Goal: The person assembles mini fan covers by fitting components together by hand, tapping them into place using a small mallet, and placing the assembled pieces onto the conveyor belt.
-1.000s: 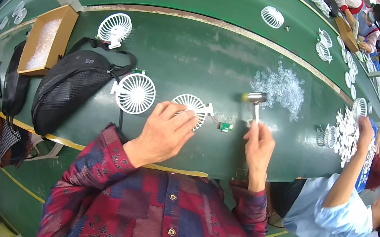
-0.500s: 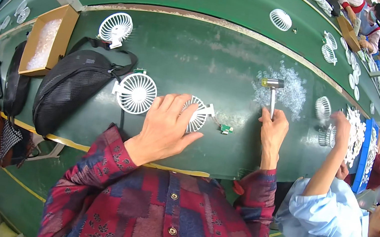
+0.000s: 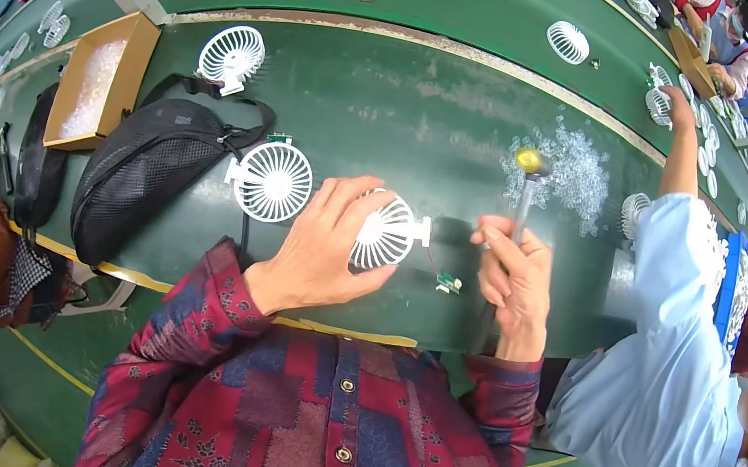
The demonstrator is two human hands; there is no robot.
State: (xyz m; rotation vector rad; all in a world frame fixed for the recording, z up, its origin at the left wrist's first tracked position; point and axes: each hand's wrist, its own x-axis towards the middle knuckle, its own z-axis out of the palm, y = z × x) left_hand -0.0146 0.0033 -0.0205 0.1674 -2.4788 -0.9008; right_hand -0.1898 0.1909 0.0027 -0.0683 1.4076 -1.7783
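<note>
My left hand [image 3: 320, 242] grips the rim of a round white fan housing [image 3: 384, 233] lying on the green bench, fingers over its left side and thumb below. A small green circuit board [image 3: 448, 284] lies just right of that housing, joined to it by a thin wire. To the right, my right hand [image 3: 519, 284] is closed around the handle of a small hammer [image 3: 532, 173], raised with its yellow face showing. Beside my left hand another white fan housing [image 3: 273, 182] lies flat, with a green board at its upper edge.
Small clear plastic pieces [image 3: 573, 174] lie scattered behind the hammer. At left are a black mesh bag [image 3: 144, 178] and a cardboard box [image 3: 126, 80] of clear parts. More fan housings ride the far belt [image 3: 455, 3]. A co-worker in a light blue shirt [image 3: 684, 288] reaches across at right.
My right hand has come nearer and slightly left, and the hammer has turned. My left hand stays on the fan housing. The co-worker's arm has stretched to the far belt, whose housings shifted right.
</note>
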